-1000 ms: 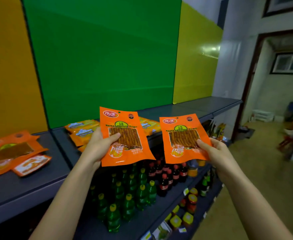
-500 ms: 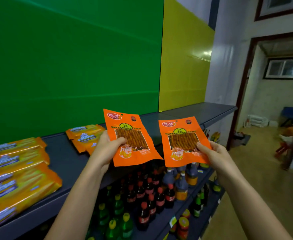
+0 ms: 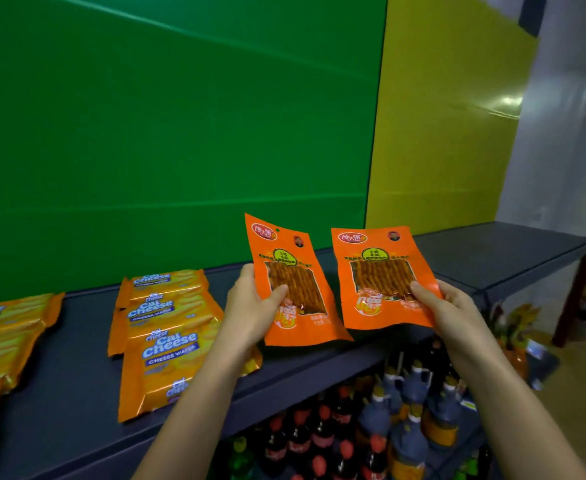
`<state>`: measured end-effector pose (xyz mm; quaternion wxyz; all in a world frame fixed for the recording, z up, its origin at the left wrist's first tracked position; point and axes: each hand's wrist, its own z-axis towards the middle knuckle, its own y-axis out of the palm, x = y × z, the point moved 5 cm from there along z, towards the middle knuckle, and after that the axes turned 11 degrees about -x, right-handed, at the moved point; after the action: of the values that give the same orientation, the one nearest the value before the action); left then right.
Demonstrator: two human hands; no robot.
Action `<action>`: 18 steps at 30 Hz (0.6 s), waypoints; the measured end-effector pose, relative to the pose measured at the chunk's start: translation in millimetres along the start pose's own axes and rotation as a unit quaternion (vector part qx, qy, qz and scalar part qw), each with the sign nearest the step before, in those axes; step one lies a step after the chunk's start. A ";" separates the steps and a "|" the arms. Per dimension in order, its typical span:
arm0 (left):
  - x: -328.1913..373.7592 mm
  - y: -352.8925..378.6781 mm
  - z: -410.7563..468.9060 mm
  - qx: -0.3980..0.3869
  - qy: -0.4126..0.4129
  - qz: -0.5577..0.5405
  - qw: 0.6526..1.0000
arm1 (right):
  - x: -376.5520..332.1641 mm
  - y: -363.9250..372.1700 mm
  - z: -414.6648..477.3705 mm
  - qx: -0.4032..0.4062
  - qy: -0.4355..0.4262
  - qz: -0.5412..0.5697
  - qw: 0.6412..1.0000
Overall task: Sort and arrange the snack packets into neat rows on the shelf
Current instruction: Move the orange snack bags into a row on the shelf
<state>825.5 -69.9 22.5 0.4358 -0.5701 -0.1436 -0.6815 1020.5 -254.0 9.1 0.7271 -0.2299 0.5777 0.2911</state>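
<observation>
Nearest, the left hand [image 3: 250,306] and right hand [image 3: 436,303] each pinch one orange snack packet, left packet [image 3: 284,268] and right packet [image 3: 378,271], upright above the shelf [image 3: 77,393] front edge. Neither is placed yet. Beyond, cheese wafer packets [image 3: 167,327] already lie in an overlapping row; bare shelf remains to the right.

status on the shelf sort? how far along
Done: Cal Cheese wafer packets lie in a row on the shelf. In hand: left hand and right hand each hold an orange spicy-strip packet. Left: placing both; shelf's right end is bare.
</observation>
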 end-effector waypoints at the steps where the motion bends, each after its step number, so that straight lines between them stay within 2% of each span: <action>1: 0.3 3.7 3.8 0.013 -0.001 0.026 1.000 | 2.8 0.3 13.6 -0.013 0.000 0.003 1.000; 5: 0.2 15.4 20.3 0.066 -0.028 0.101 0.992 | 10.7 3.8 61.2 -0.074 0.008 0.008 0.997; 10: -2.7 28.1 43.5 0.125 -0.081 0.129 0.980 | 16.0 13.1 100.9 -0.143 0.003 0.013 0.990; 18: -18.2 41.0 79.0 0.144 -0.212 0.224 0.940 | 35.4 25.7 134.9 -0.213 0.023 0.016 0.977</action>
<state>907.6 -31.1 18.1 0.6142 -0.6502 -0.1978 -0.4010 1103.9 -139.3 5.3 0.6435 -0.3764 0.5225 0.4138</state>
